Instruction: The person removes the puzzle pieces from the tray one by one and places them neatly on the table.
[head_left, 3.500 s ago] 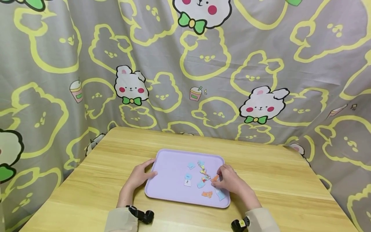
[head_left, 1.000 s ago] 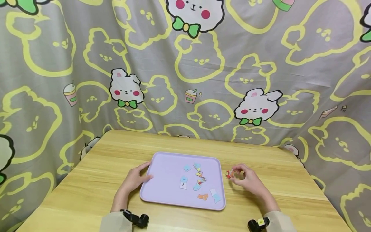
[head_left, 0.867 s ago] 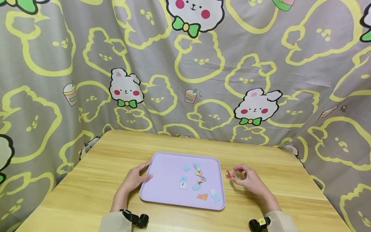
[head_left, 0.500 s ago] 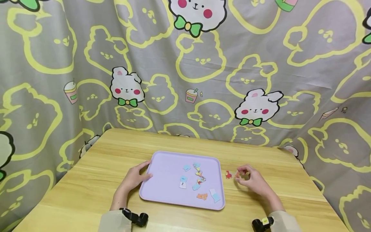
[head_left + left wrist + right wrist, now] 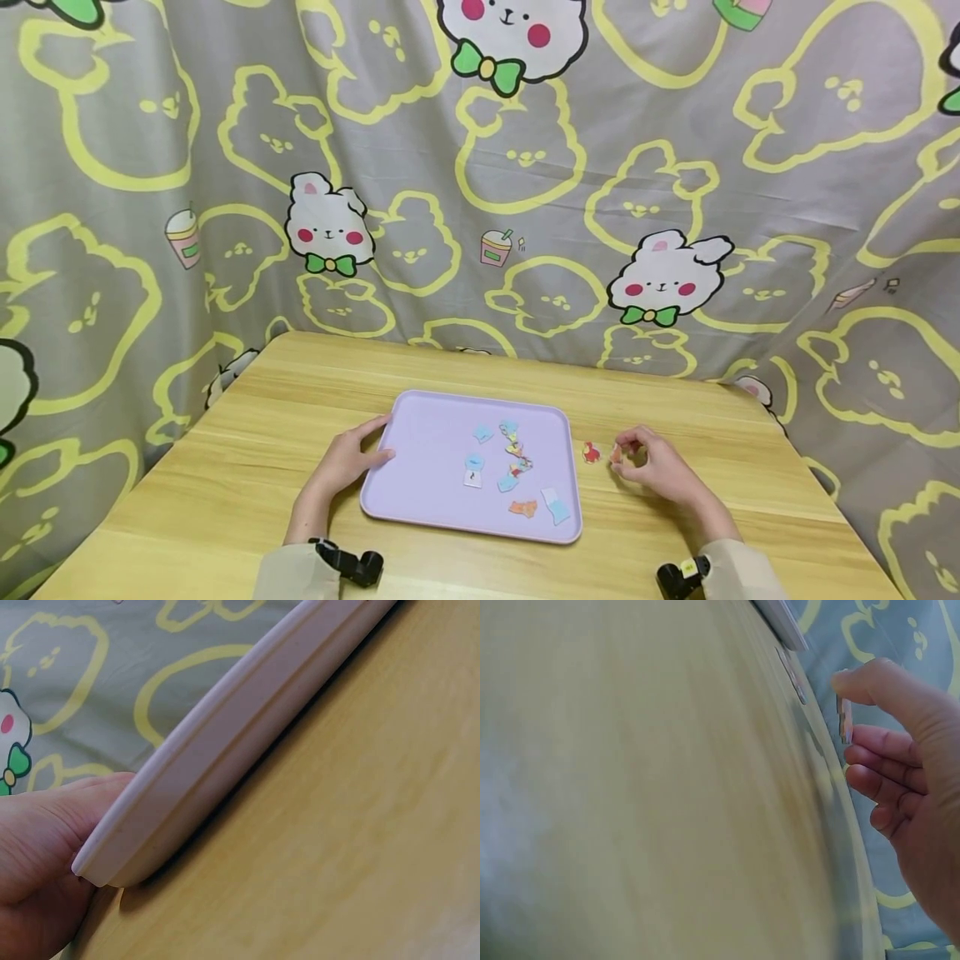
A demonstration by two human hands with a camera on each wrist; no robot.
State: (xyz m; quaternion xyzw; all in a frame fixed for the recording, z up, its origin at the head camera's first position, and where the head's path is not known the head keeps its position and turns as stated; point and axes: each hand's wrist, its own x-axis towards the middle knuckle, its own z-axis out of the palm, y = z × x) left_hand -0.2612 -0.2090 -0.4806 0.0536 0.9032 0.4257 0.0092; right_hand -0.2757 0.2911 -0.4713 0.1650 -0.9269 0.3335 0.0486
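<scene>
A lilac tray (image 5: pixel 427 500) lies on the table. My left hand (image 5: pixel 345 463) grips its left edge, the thumb over the rim and the fingers outside; the left wrist view shows the hand (image 5: pixel 45 855) at the tray's side wall (image 5: pixel 202 757). Right of the tray, my right hand (image 5: pixel 655 467) pinches a small orange puzzle piece (image 5: pixel 616 454) between thumb and fingers. The right wrist view shows this piece (image 5: pixel 845 720) edge-on. A red puzzle piece (image 5: pixel 591 452) lies on the table between the tray and that hand.
On the tray lie several puzzle pieces: a light blue one (image 5: pixel 483 434), a blue-and-white one (image 5: pixel 556 506), an orange one (image 5: pixel 523 507), and a crooked row of colourful ones (image 5: pixel 514 451). A patterned curtain (image 5: pixel 420 150) hangs behind the wooden table (image 5: pixel 247 500).
My right hand has left the tray's right side and come onto the table beside it. The red piece now lies apart from the orange piece in my fingers. My left hand stays on the tray.
</scene>
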